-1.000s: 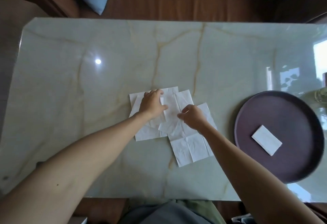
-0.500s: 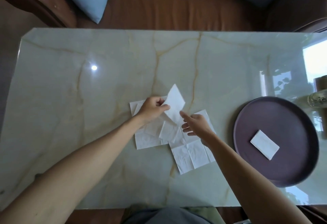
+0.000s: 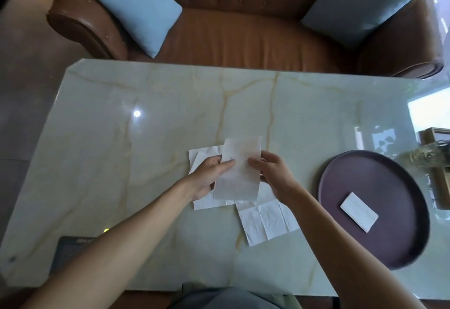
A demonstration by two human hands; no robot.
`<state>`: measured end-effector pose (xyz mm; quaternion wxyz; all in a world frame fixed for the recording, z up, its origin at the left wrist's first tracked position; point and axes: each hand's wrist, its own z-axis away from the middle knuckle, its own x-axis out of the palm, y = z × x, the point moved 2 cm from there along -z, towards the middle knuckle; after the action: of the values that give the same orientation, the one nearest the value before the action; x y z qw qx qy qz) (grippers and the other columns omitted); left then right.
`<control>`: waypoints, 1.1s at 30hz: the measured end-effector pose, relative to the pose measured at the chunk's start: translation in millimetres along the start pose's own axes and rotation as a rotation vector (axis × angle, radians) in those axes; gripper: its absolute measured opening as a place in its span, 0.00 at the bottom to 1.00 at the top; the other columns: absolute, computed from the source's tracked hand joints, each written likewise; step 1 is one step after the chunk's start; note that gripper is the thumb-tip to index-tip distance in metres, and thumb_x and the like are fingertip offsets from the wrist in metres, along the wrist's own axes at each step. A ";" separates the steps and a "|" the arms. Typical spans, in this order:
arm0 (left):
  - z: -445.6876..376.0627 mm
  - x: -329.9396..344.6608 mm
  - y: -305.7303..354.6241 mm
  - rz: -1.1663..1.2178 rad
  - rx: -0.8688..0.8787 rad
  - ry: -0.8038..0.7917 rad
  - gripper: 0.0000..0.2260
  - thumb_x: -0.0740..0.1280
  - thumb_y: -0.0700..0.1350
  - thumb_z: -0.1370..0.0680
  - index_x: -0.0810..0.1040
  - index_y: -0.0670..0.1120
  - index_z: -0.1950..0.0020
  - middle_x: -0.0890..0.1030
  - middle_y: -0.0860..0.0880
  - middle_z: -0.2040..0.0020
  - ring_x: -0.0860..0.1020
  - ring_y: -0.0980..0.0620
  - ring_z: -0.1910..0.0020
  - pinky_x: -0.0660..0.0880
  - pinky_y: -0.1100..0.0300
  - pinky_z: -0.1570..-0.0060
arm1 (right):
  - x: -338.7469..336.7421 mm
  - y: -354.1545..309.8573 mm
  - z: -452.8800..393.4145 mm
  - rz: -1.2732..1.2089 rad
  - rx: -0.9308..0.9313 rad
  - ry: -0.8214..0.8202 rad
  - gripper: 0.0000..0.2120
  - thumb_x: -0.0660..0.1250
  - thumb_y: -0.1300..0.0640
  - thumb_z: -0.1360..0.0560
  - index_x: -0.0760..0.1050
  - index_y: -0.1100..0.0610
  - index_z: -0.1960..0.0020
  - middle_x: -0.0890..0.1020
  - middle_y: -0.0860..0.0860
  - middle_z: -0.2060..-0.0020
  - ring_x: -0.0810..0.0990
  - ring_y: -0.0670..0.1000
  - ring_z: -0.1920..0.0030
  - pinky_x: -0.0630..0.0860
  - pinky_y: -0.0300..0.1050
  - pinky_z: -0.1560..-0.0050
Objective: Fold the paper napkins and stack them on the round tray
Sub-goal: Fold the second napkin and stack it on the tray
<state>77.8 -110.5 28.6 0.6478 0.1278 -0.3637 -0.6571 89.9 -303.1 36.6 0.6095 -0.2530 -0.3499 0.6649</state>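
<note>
Head view: marble table (image 3: 121, 162), leather sofa (image 3: 243, 40) behind.

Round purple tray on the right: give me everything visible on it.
The round dark purple tray lies flat on the pale marble table to the person's right, near the front edge. It looks matte, perhaps plastic, with a low raised rim. One folded white napkin, a small rectangle set at an angle, lies near its middle. Neither hand touches the tray. Its near right rim looks blurred.
</note>
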 end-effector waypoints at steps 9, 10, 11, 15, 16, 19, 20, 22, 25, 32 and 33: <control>23.6 8.4 15.1 0.063 0.174 0.028 0.10 0.66 0.46 0.19 0.83 0.52 0.40 0.85 0.46 0.42 0.82 0.45 0.43 0.75 0.44 0.39 | 1.8 -21.4 32.9 -0.022 -0.142 0.047 0.13 0.65 0.66 0.22 0.86 0.54 0.50 0.87 0.53 0.56 0.85 0.50 0.57 0.80 0.42 0.58; 25.1 8.4 16.1 0.083 0.193 0.021 0.10 0.66 0.47 0.19 0.83 0.51 0.39 0.84 0.45 0.41 0.81 0.44 0.42 0.74 0.43 0.38 | 1.7 -22.7 34.7 -0.026 -0.146 0.050 0.11 0.65 0.66 0.22 0.85 0.55 0.50 0.87 0.53 0.56 0.85 0.50 0.57 0.80 0.42 0.58; 26.7 8.3 17.2 0.093 0.205 0.022 0.11 0.66 0.49 0.19 0.82 0.50 0.38 0.83 0.43 0.40 0.80 0.43 0.42 0.73 0.43 0.39 | 1.3 -24.1 36.2 -0.022 -0.155 0.046 0.10 0.66 0.66 0.22 0.85 0.57 0.49 0.86 0.54 0.56 0.85 0.50 0.57 0.80 0.42 0.58; 33.6 8.2 18.1 0.010 0.231 0.078 0.16 0.67 0.53 0.22 0.80 0.43 0.40 0.79 0.43 0.47 0.75 0.45 0.48 0.64 0.48 0.49 | -1.1 -27.3 42.2 -0.022 -0.187 0.045 0.09 0.65 0.67 0.21 0.84 0.61 0.47 0.86 0.55 0.56 0.85 0.51 0.57 0.82 0.42 0.57; 34.7 8.3 17.3 -0.005 0.236 0.087 0.15 0.67 0.51 0.21 0.80 0.43 0.40 0.79 0.44 0.49 0.74 0.46 0.49 0.63 0.49 0.49 | -1.9 -27.8 43.4 -0.031 -0.192 0.052 0.09 0.65 0.68 0.21 0.83 0.61 0.47 0.86 0.55 0.56 0.85 0.51 0.57 0.82 0.42 0.58; 38.0 8.2 15.0 0.016 0.254 0.100 0.11 0.63 0.47 0.18 0.79 0.44 0.40 0.80 0.47 0.49 0.76 0.48 0.49 0.68 0.51 0.49 | -3.4 -29.3 46.8 -0.055 -0.209 0.053 0.08 0.65 0.68 0.21 0.83 0.63 0.48 0.85 0.57 0.56 0.84 0.51 0.58 0.81 0.41 0.58; 39.0 9.1 15.7 0.036 0.256 0.097 0.10 0.63 0.46 0.17 0.80 0.46 0.40 0.81 0.48 0.49 0.78 0.49 0.50 0.71 0.53 0.50 | -3.8 -29.4 47.8 -0.060 -0.211 0.045 0.07 0.65 0.68 0.21 0.82 0.63 0.49 0.85 0.57 0.56 0.84 0.51 0.58 0.81 0.42 0.58; 40.1 10.2 17.8 0.085 0.252 0.091 0.11 0.62 0.45 0.17 0.83 0.51 0.41 0.84 0.51 0.50 0.82 0.52 0.52 0.77 0.56 0.53 | -5.0 -29.3 49.4 -0.066 -0.211 0.031 0.10 0.64 0.69 0.21 0.82 0.62 0.53 0.84 0.57 0.57 0.83 0.52 0.58 0.81 0.43 0.56; 42.1 8.2 19.8 0.127 0.249 0.096 0.16 0.59 0.40 0.17 0.85 0.54 0.42 0.85 0.52 0.53 0.82 0.53 0.56 0.78 0.58 0.56 | -8.7 -29.4 50.0 -0.096 -0.211 0.018 0.12 0.62 0.67 0.21 0.83 0.59 0.56 0.84 0.56 0.57 0.83 0.53 0.58 0.81 0.43 0.56; 44.8 12.5 24.1 0.128 0.254 0.005 0.15 0.58 0.42 0.18 0.85 0.51 0.47 0.82 0.50 0.55 0.78 0.52 0.60 0.76 0.59 0.63 | -5.5 -26.2 42.8 -0.073 -0.117 -0.005 0.16 0.73 0.52 0.26 0.80 0.59 0.41 0.86 0.54 0.53 0.85 0.52 0.54 0.80 0.46 0.56; 44.4 12.3 25.2 0.152 0.237 -0.006 0.14 0.59 0.45 0.19 0.84 0.51 0.43 0.81 0.50 0.55 0.78 0.51 0.60 0.76 0.58 0.62 | -5.1 -27.0 42.1 -0.035 -0.134 -0.011 0.14 0.73 0.56 0.26 0.80 0.60 0.42 0.86 0.54 0.53 0.85 0.52 0.55 0.81 0.45 0.56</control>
<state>67.0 -105.6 79.8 0.6752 0.1735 -0.4491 -0.5589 75.5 -314.4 83.4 0.6008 -0.2833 -0.4016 0.6304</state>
